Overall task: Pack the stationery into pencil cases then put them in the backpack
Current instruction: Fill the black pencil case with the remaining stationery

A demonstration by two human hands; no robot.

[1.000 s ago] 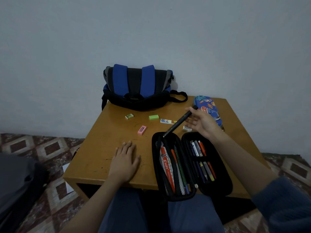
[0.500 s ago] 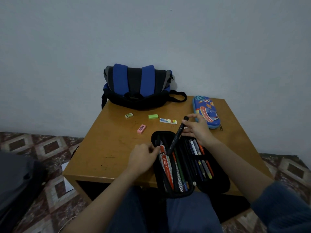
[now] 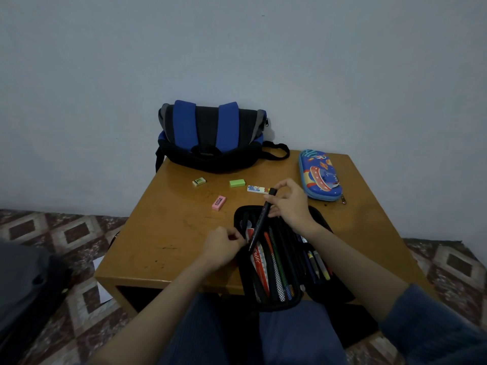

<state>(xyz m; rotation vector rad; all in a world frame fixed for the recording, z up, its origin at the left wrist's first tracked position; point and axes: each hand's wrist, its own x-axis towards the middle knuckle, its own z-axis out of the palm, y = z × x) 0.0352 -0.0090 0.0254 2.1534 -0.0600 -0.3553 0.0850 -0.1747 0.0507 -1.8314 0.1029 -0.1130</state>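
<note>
Open black pencil case (image 3: pixel 279 306) at the near edge of the counter (image 3: pixel 171 233), both hands on it
Pens fill both halves. Left hand (image 3: pixel 224 247) at the case's left rim, fingers curled on the edge. Right hand (image 3: pixel 290 204) over its far end, fingers clamped on a black pen (image 3: pixel 259 222) that slants into the left half. Beyond the case: pink eraser (image 3: pixel 219 202), printed eraser (image 3: pixel 255 189), green eraser (image 3: pixel 237 183). To its far right: blue pencil case (image 3: pixel 320 175), closed. Farthest: backpack (image 3: pixel 210 135)
</note>
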